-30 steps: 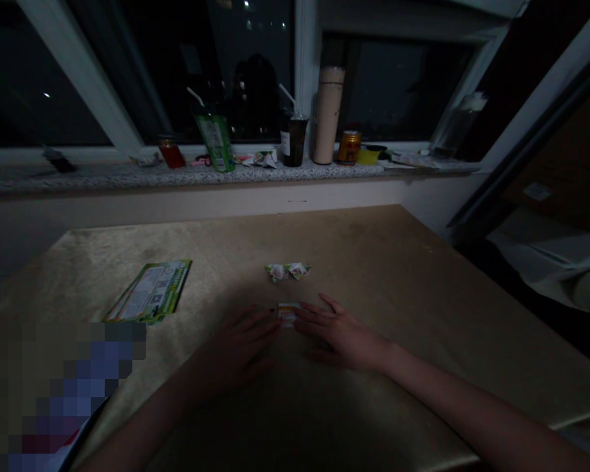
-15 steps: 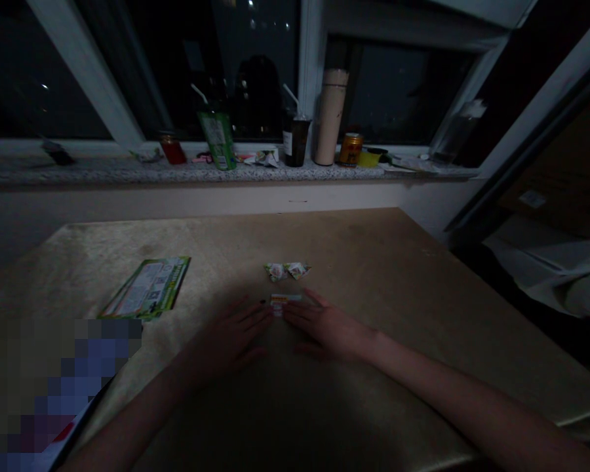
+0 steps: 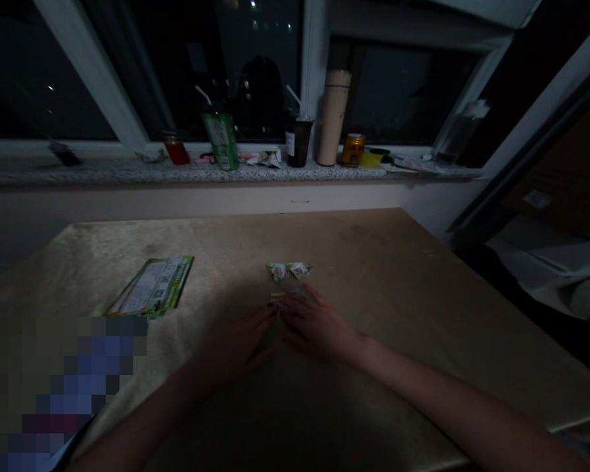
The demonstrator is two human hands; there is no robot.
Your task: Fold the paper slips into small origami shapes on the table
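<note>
A small printed piece of paper (image 3: pixel 277 297) lies on the brown table (image 3: pixel 354 249), mostly covered by my fingers. My right hand (image 3: pixel 317 324) rests over its right part, palm down with fingers stretched out and slightly bent. From the left, my left hand (image 3: pixel 243 337) lies low on the table, fingers extended, its fingertips at the paper's lower left edge. The fingertips of both hands nearly meet. Just beyond the paper sit two small folded paper triangles (image 3: pixel 278 271), side by side. Dim light and shadow blur the finer details of the fingers.
Flat green-and-white printed sheets (image 3: pixel 152 286) lie to the left. A blurred-out patch (image 3: pixel 78 387) covers the lower left corner. On the window sill (image 3: pixel 260 174) stand a green carton (image 3: pixel 221 141), a dark cup with a straw (image 3: pixel 297 141), a tall tumbler (image 3: pixel 333 118) and a gold can (image 3: pixel 353 151).
My left hand has slid slightly right, and my right fingers have bent a little over the paper. More of the paper is covered. The triangles stay put.
</note>
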